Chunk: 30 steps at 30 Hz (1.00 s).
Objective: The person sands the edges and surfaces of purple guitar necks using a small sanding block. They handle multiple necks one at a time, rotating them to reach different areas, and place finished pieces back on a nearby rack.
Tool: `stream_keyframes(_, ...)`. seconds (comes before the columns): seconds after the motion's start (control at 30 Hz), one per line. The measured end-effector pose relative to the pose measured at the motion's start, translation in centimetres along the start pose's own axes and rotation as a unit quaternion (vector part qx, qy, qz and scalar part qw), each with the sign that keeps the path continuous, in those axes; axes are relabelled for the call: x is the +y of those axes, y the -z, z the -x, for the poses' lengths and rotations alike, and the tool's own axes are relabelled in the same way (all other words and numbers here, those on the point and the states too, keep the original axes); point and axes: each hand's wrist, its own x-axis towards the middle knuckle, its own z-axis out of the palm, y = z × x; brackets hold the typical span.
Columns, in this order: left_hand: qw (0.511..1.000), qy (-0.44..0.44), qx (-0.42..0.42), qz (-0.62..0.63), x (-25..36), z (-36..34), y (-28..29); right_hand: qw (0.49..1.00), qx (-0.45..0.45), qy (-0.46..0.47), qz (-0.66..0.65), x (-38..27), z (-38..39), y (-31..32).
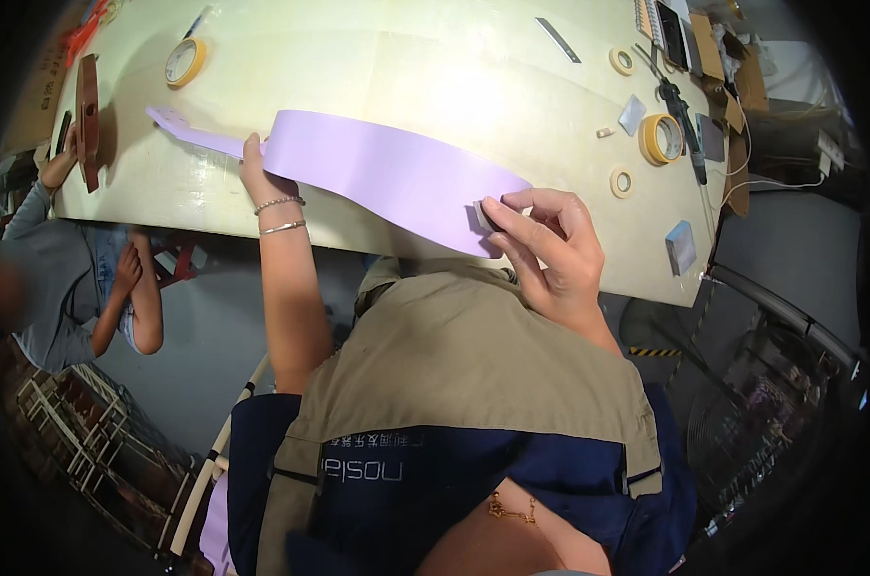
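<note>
A light purple ukulele (358,158) is held on its edge over the near side of the table, its curved side facing up and its neck pointing left. My left hand (260,175) is closed round the neck where it joins the body. Between the thumb and fingers of my right hand (558,248) is a small grey sanding pad (482,217). The pad rests against the ukulele's side near its right end; the fingers hide part of it.
The pale table (397,58) bears a tape roll (185,62) at far left. At right lie a larger tape roll (661,139), a black corded tool (675,106) and a small block (681,248). A co-worker (60,278) sits at left, near a brown instrument part (87,125).
</note>
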Motion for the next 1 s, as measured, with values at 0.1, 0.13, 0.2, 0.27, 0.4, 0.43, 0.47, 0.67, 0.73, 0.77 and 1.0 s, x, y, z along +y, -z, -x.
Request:
stream_keyframes(0.1,1.0,0.015,0.007,-0.01,0.1,0.0,0.2,0.998,0.003,0.027,0.063,-0.5,-0.6,0.0)
stream_keyframes(0.13,1.0,0.01,0.008,-0.01,0.2,0.0,0.2,0.996,-0.001,0.04,0.083,-0.6,-0.8,0.2)
stream_keyframes(0.2,1.0,0.002,0.009,-0.011,0.2,0.1,0.0,0.989,0.013,0.085,0.121,0.0,-0.7,0.3)
stream_keyframes(0.27,1.0,0.016,0.009,-0.016,0.6,0.7,-0.6,0.986,0.018,0.093,0.133,0.1,-0.8,0.3)
stream_keyframes(0.4,0.999,0.019,0.014,-0.024,0.7,0.7,0.0,0.983,0.031,0.106,0.148,0.0,-0.7,-0.1)
stream_keyframes(0.43,0.999,0.02,0.012,-0.023,0.6,0.6,0.0,0.982,0.034,0.104,0.151,0.0,-0.7,-0.2)
stream_keyframes(0.47,0.999,0.021,0.012,-0.023,0.6,0.5,0.0,0.982,0.037,0.103,0.154,0.0,-0.7,-0.3)
stream_keyframes(0.67,0.999,0.028,0.022,-0.031,0.7,0.6,-0.4,0.979,0.046,0.109,0.167,0.3,-0.6,-0.5)
stream_keyframes(0.73,0.999,0.024,0.022,-0.035,0.5,0.5,-0.3,0.978,0.048,0.109,0.17,0.2,-0.6,-0.4)
stream_keyframes(0.77,0.999,0.022,0.024,-0.042,0.4,0.0,0.0,0.978,0.05,0.108,0.171,0.1,-0.6,-0.5)
stream_keyframes(1.0,0.985,0.09,-0.104,-0.101,0.2,-1.2,2.4,0.978,0.018,0.128,0.163,0.1,-1.1,0.5)
